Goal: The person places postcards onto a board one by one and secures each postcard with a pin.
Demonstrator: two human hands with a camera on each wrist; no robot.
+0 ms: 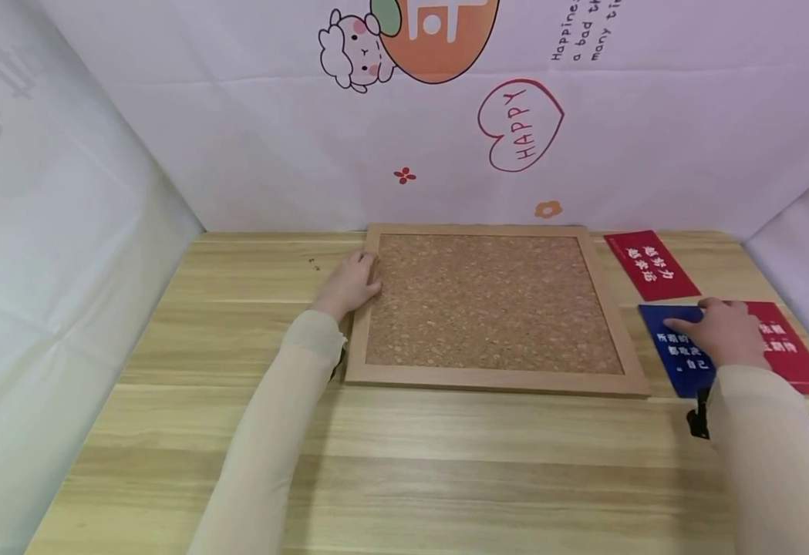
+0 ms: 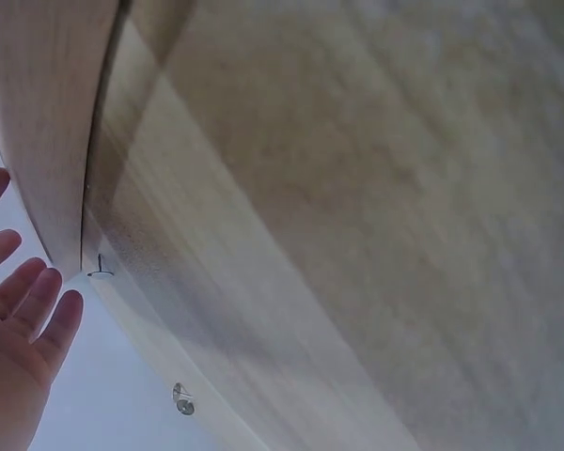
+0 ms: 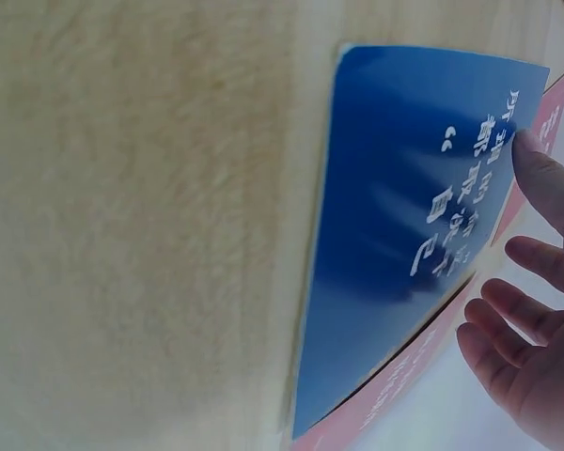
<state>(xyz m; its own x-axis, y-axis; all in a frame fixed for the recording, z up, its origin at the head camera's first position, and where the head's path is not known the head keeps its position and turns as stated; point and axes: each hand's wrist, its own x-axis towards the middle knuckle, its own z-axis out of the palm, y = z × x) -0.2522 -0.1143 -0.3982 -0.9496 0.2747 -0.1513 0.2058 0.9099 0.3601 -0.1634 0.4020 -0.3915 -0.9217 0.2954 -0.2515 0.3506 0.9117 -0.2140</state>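
A cork board (image 1: 487, 301) in a light wooden frame (image 1: 494, 379) lies flat on the table. My left hand (image 1: 348, 285) rests at the frame's left side, its fingers loosely bent along the edge. Over at the right, my right hand (image 1: 730, 335) is above a blue card (image 3: 404, 216) with white writing. Its thumb is at the blue card's edge, and the fingers are spread and slightly bent. Beneath that hand in the head view, a red card (image 1: 789, 351) is partly hidden. Another red card (image 1: 652, 264) lies farther back, beside the frame.
Small pushpins (image 2: 183, 399) are on the wooden table (image 1: 446, 470), left of the board. A white printed cloth (image 1: 272, 154) rises behind the table's back edge, with more white cloth (image 1: 50, 254) along the left.
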